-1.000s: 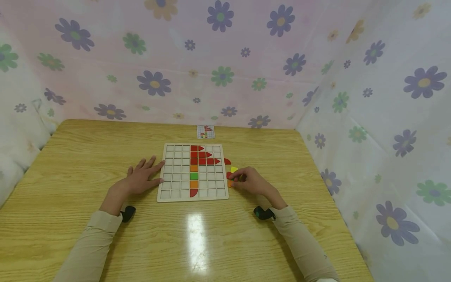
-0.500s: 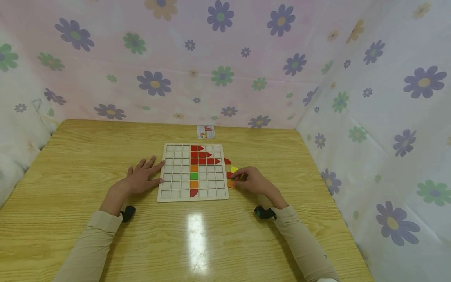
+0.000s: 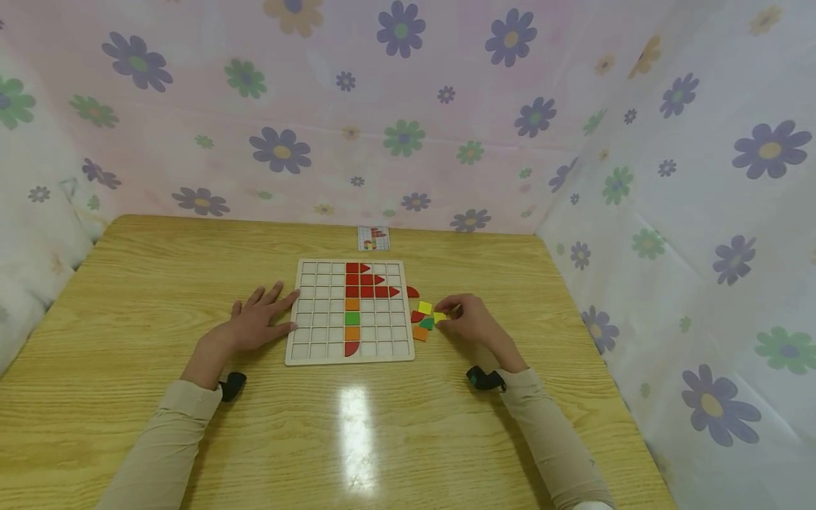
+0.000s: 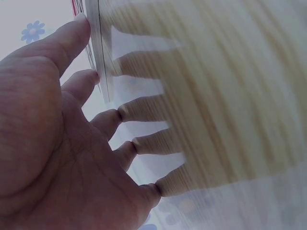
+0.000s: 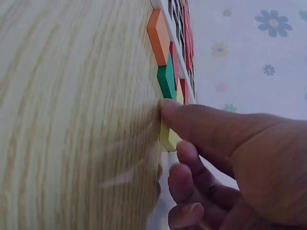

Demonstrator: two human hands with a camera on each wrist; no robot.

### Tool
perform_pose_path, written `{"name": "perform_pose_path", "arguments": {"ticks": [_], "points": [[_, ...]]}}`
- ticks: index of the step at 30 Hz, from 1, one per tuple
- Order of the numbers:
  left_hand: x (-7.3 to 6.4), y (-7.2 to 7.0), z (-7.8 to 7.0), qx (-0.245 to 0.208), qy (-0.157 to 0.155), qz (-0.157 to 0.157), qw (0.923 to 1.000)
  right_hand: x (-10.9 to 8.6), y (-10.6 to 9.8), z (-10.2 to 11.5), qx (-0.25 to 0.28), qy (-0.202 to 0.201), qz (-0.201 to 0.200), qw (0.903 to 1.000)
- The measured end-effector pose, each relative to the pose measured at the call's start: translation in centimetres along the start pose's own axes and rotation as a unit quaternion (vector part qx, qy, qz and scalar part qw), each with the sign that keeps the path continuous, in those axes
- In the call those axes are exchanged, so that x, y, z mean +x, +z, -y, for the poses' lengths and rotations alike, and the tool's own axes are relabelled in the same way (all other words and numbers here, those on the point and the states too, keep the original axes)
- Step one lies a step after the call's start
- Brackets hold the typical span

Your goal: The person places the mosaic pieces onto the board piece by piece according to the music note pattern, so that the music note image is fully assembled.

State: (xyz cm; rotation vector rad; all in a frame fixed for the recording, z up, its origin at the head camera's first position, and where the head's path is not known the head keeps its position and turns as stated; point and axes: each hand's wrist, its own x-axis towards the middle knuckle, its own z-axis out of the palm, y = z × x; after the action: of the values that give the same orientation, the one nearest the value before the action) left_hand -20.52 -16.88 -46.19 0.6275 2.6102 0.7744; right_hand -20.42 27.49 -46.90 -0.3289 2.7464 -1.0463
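Note:
A pale wooden grid board (image 3: pixel 319 322) lies on the table, with red, orange and green tiles set in its cells. My left hand (image 3: pixel 258 326) rests at the board's left side, fingers spread; in the left wrist view, the thumb (image 4: pixel 72 43) touches the board's edge (image 4: pixel 98 52). Right of the board, my right hand (image 3: pixel 472 319) pinches a yellow square tile (image 3: pixel 439 317) between thumb and fingers, low at the tabletop. Beside it lie another yellow tile (image 3: pixel 424 307), a red curved tile (image 3: pixel 417 316), a green curved tile (image 3: pixel 426 324) and an orange square tile (image 3: pixel 420 333).
A small printed card (image 3: pixel 373 239) with a coloured pattern on a grid lies behind the board. A red rounded tile (image 3: pixel 413 292) touches the board's right edge. Flowered cloth (image 3: pixel 408 142) hangs behind and at the sides of the wooden table (image 3: pixel 255 439).
My right hand has moved slightly right, away from the board, with the yellow tile at its fingertips. The loose tiles it covered now show. My left hand stays put.

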Motion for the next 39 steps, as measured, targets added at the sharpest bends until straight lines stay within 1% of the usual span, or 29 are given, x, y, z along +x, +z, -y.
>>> {"name": "perform_pose_path", "arguments": {"ticks": [7, 12, 17, 20, 24, 31, 35, 39], "points": [[0.1, 0.1, 0.2, -0.001, 0.000, 0.000, 1.0000, 0.0, -0.1, -0.1, -0.005, 0.016, -0.020, 0.9997], [0.2, 0.1, 0.1, 0.001, 0.000, -0.001, 1.0000, 0.0, 0.1, 0.1, 0.002, 0.026, -0.025, 0.9993], [0.1, 0.1, -0.1, 0.001, -0.002, 0.001, 1.0000, 0.0, 0.4, 0.5, 0.011, 0.027, -0.031, 0.9991], [0.0, 0.0, -0.1, -0.003, -0.007, 0.003, 1.0000, -0.1, 0.6, 0.8, 0.022, 0.019, -0.040, 0.9988], [0.0, 0.0, -0.2, -0.004, -0.008, 0.003, 1.0000, -0.2, 1.3, 1.4, 0.039, -0.009, -0.052, 0.9978], [-0.1, 0.0, -0.2, -0.002, -0.007, 0.001, 1.0000, -0.4, 3.7, 3.0, 0.088, -0.074, -0.040, 0.9926], [-0.1, -0.1, -0.3, -0.006, -0.005, 0.002, 1.0000, -0.8, 5.2, 4.2, 0.127, -0.086, -0.025, 0.9878], [-0.1, 0.0, -0.2, -0.004, -0.006, 0.003, 1.0000, -1.2, 6.4, 5.7, 0.164, -0.077, -0.003, 0.9835]]}}
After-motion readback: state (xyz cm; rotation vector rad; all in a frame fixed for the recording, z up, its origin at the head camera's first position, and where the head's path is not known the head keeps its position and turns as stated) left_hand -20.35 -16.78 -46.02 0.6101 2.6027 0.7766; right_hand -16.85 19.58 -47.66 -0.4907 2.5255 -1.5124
